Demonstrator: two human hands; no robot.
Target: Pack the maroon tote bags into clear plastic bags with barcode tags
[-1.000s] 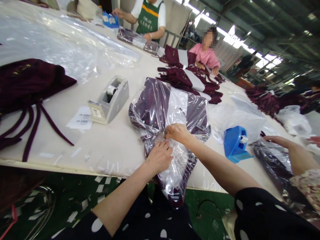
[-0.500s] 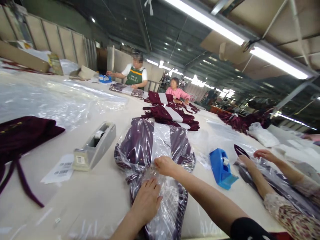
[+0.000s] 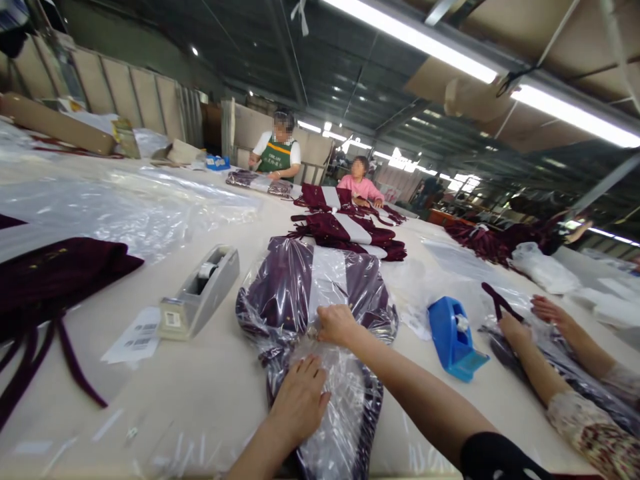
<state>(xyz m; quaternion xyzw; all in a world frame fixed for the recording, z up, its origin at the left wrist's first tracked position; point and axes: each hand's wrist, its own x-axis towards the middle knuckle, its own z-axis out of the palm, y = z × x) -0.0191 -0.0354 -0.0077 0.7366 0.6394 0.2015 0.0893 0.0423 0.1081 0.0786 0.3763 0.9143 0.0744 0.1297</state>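
The clear bag (image 3: 325, 280) with the purple clothes inside lay on the tabletop (image 3: 210, 393), close to the near edge. Its loose end reached right to that edge.

The left hand (image 3: 300, 400) lay flat on the loose end of the bag. Its fingers (image 3: 313, 370) were stretched out, side by side, pressing the plastic down. The right hand (image 3: 337, 325) sat a bit farther in, where the plastic was all bunched up. Its fingers (image 3: 323, 319) were bent and close together on the plastic. I could not tell if they pinched it or only pushed on it.

A grey tape holder (image 3: 200, 293) stood just to the left of the bag, with a sheet of paper labels (image 3: 133, 343) beside it. A blue tape holder (image 3: 453, 337) stood to the right. More dark red clothes (image 3: 50, 273) lay by the left edge. Another person's hands (image 3: 515, 330) rested on another bag near the right edge.

To do this part well, I think the flat hand should hold the plastic firm, so the bag cannot slide off the edge. The other hand should smooth the bunched part gently, so the air goes out and no creases stay. Pulling hard could rip the thin plastic.
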